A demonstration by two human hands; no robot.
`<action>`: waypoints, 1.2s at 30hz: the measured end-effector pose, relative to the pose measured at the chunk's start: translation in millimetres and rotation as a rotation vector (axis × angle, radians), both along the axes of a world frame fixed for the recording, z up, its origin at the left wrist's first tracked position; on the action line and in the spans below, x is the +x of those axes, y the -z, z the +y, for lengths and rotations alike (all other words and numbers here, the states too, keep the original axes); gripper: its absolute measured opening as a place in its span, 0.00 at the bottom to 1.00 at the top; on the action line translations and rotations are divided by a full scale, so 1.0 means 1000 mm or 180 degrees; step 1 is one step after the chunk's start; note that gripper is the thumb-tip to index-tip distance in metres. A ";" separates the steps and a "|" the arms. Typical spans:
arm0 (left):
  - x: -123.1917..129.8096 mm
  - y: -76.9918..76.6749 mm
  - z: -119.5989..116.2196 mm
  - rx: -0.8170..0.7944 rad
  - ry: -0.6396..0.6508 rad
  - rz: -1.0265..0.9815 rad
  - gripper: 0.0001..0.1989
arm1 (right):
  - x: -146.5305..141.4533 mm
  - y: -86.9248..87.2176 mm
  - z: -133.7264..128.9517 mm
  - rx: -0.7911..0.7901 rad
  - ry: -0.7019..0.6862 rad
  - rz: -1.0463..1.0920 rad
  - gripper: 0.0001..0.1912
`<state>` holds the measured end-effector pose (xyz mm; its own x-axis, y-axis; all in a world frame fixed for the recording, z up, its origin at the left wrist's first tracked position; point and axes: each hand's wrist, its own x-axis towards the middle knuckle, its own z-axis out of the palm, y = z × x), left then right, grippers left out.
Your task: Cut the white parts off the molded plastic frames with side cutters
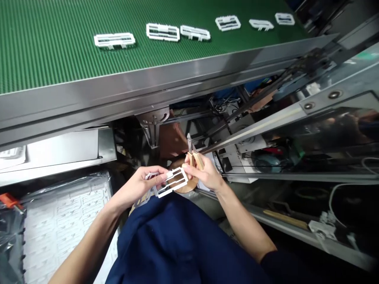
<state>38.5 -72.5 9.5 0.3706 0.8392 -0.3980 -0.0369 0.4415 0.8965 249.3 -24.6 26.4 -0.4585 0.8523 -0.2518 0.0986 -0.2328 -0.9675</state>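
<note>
Held over my lap is a white slotted plastic frame (171, 191), pinched between the thumb and fingers of my left hand (141, 185). Another white frame piece (144, 199) shows behind it under the same hand. My right hand (209, 174) grips a pair of cutting pliers (190, 144) with yellowish handles, jaws pointing up and away from me. Its thumb lies at the frame's right corner; whether it touches I cannot tell. Further off, several similar white frames (162, 32) lie along the green ribbed conveyor belt (59, 51).
A metal rail (133, 85) edges the conveyor in front of me. At lower left stands a plastic-lined container with layered white parts (65, 221), with an orange-handled tool (10, 201) beside it. A metal machine frame (266, 126) runs along the right. A round brown stool seat (187, 186) shows below my hands.
</note>
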 end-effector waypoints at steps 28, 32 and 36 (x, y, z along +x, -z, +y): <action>0.012 0.026 -0.028 -0.0417 -0.1326 -0.0093 0.13 | 0.014 0.018 0.000 0.0085 0.0563 0.0050 0.12; 0.014 0.022 -0.029 -0.0431 -0.1254 0.0024 0.15 | 0.010 0.014 0.001 0.0296 0.0245 -0.0436 0.14; 0.017 0.018 -0.030 -0.0481 -0.1397 -0.0057 0.17 | 0.010 0.013 -0.001 0.0389 0.0265 -0.0424 0.13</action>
